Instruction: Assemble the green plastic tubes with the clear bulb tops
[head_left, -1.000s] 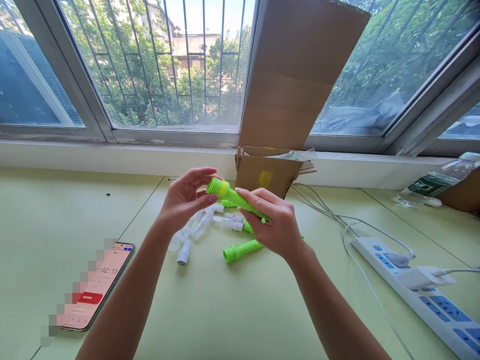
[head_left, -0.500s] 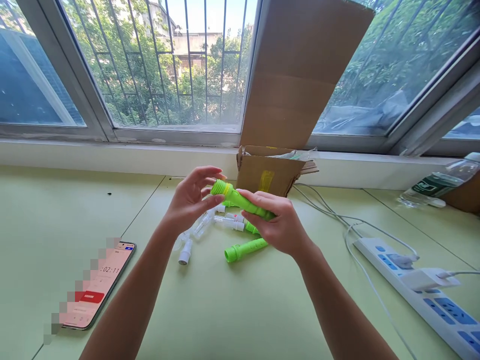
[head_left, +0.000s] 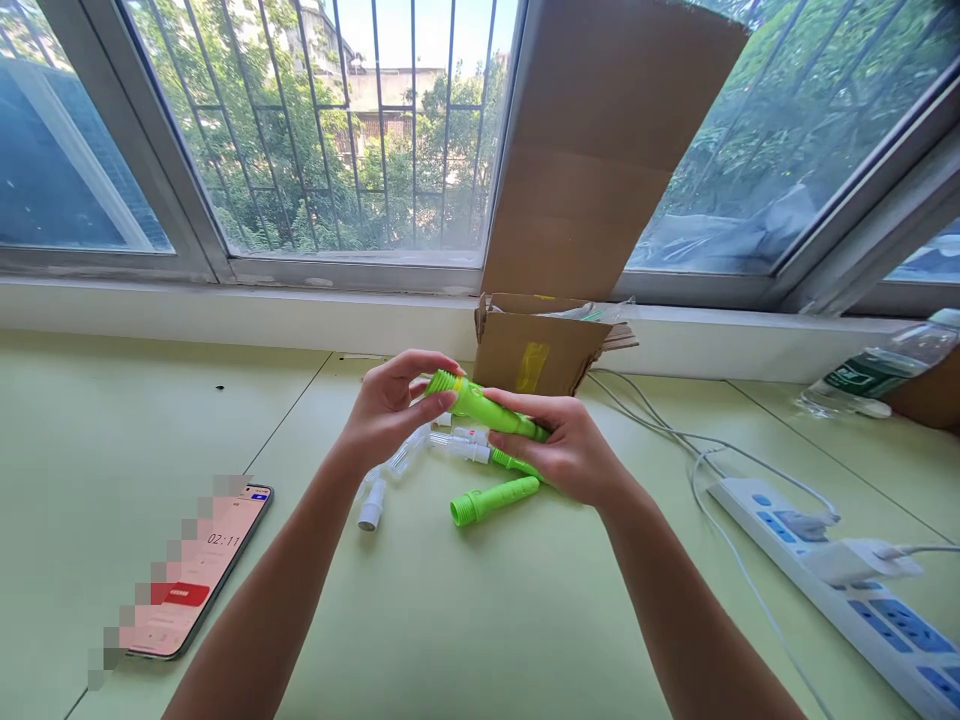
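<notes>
The person holds a green tube (head_left: pixel 496 412) up off the counter (head_left: pixel 465 620), in front of the cardboard box (head_left: pixel 502 350). The left hand (head_left: pixel 390 410) has its grip pinched on the screw end, by the yellow ring (head_left: pixel 460 384). The right hand (head_left: pixel 566 445) has its grip wrapped around the other end. I think there is one hand at each end to keep the tube steady.

More parts lie nearer the person than the box: clear tubes (head_left: pixel 409 450), a white end piece (head_left: pixel 371 505) and a second green tube (head_left: pixel 495 499). Maybe they are kept close so they are easy to reach.

The box stands at the back edge of the counter, by the white sill (head_left: pixel 300 312), so there is little room behind it. A phone (head_left: pixel 199 570) lies far to the left of the box, and a power strip (head_left: pixel 836 605) far to its right. On the person's side of the box, there is lots of room for both arms. The counter's near edge is out of sight.
</notes>
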